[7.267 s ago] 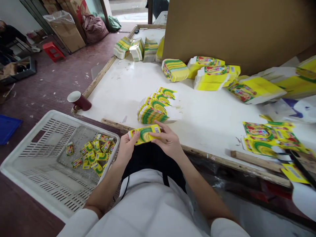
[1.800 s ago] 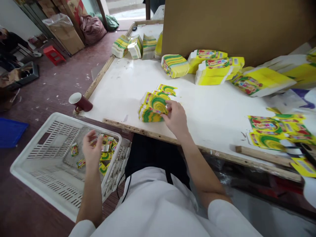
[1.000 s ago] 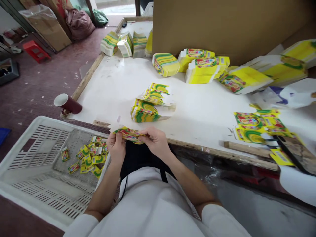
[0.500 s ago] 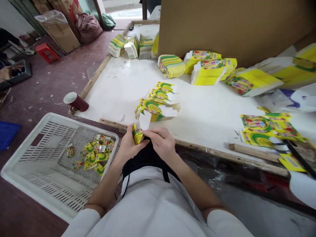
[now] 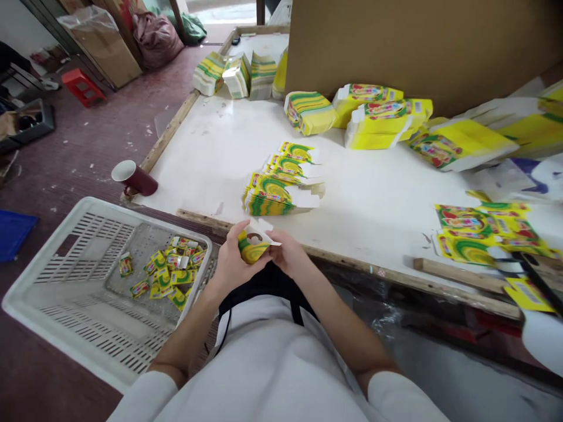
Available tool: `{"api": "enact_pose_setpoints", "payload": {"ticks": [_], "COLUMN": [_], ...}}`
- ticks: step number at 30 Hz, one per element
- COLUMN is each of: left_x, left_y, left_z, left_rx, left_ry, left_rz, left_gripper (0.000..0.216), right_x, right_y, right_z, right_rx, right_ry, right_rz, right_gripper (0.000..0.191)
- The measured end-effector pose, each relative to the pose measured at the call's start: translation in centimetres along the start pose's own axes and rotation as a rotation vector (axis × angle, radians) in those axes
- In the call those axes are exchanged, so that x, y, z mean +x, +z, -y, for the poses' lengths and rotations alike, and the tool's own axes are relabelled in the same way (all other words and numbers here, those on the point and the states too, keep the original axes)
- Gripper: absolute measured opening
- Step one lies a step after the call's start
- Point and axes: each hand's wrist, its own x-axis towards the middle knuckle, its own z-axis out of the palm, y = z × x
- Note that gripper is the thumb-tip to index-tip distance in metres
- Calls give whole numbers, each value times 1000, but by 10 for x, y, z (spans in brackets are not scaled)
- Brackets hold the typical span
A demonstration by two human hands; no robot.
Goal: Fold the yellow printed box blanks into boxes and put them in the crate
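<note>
A small yellow and green carton (image 5: 254, 252) with white inner flaps is between my hands, just off the table's front edge. My left hand (image 5: 232, 264) grips its left side, thumb along the bottom. My right hand (image 5: 285, 253) pinches its right side near a white flap; some of those fingertips are hidden. The top of the carton stands open, showing a dark rounded gap. Right behind it on the table lies a fanned stack of flat cartons (image 5: 275, 190). Below and left, a white plastic basket (image 5: 83, 293) holds several folded small cartons (image 5: 165, 278).
A maroon mug (image 5: 139, 180) sits at the table's left corner. Bundles of flat cartons (image 5: 382, 126) line the back before a brown board (image 5: 417, 53). More flat cartons (image 5: 475, 231) and a wooden strip (image 5: 457, 274) lie at right. A red stool (image 5: 82, 87) stands on the floor.
The carton has been spread from a narrow, curled shape into an open box form. My right hand has shifted from its top to its right side. The view has moved slightly.
</note>
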Motion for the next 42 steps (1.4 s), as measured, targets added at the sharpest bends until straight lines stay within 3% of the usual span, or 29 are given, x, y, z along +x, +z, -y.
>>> {"api": "enact_pose_setpoints", "payload": {"ticks": [4,7,10,13,16,21,24,26,28,31,32,35,38,40,42], "left_x": [3,3,0,-2,-4,-2,2,4,5,4,4,4,7,9,7], "left_y": [-3,0,6,9,7,8,13,15,15,9,6,-2,-7,-9,-8], "left_z": [0,-1,-2,0,2,9,17,20,21,20,19,17,14,12,12], "left_rx": [-19,-15,29,103,149,81,30,11,-10,11,-12,-307,-591,-624,-549], "left_ry": [-85,-134,-105,-106,-116,-118,-28,27,-1,-204,-285,-495,-569,-544,-511], "left_rz": [14,67,131,161,196,290,322,292,204,-21,-79,-137,-201,-242,-263], "left_gripper": [66,64,62,61,60,64,55,48,55,86,87,62,48,48,47], "right_x": [-6,-10,-8,-1,7,1,-12,-18,-17,-10,-8,-5,-6,-7,-5], "right_y": [1,1,2,0,-5,-1,6,7,3,-9,-13,-20,-18,-17,-20], "right_z": [-18,-12,-2,-2,-11,-18,-16,-15,-14,-10,-9,-6,-11,-15,-15], "right_rx": [42,-19,-75,-154,-235,-466,-723,-842,-872,-791,-768,-836,-1027,-1080,-1044], "right_ry": [-112,-238,-167,-112,-155,-388,-550,-612,-656,-700,-713,-775,-818,-827,-850], "right_rz": [138,87,-40,16,63,56,129,150,128,-37,-124,-268,-117,-16,-36], "right_gripper": [54,50,43,45,53,75,79,71,61,54,54,55,55,53,51]}}
